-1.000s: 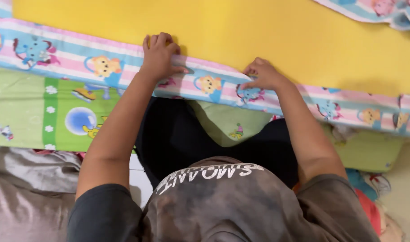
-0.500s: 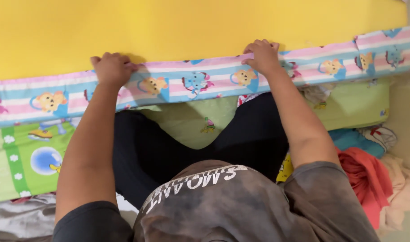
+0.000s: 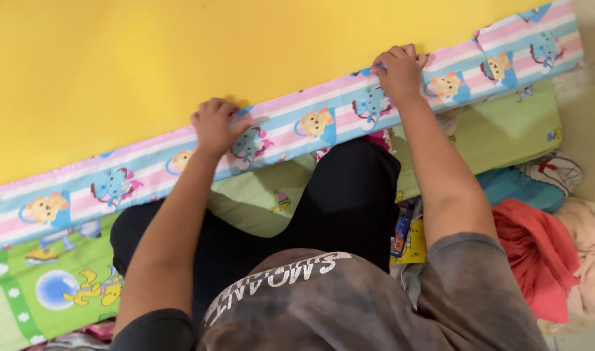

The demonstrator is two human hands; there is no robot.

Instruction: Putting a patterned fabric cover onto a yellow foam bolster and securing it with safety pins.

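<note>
Green cartoon sheet (image 3: 57, 292), red cloth (image 3: 534, 260)

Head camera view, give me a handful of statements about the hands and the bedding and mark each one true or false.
1. Both hands rest on the striped cartoon sheet where it meets the yellow mattress. True.
2. The left hand is holding the red cloth. False: the red cloth lies untouched at the lower right.
3. The right hand sits further up the picture than the left hand. True.
4. The yellow mattress is fully covered by the sheet. False: most of its top is bare; the sheet only runs along its edge.
5. A green cartoon fabric lies below the striped sheet. True.
</note>
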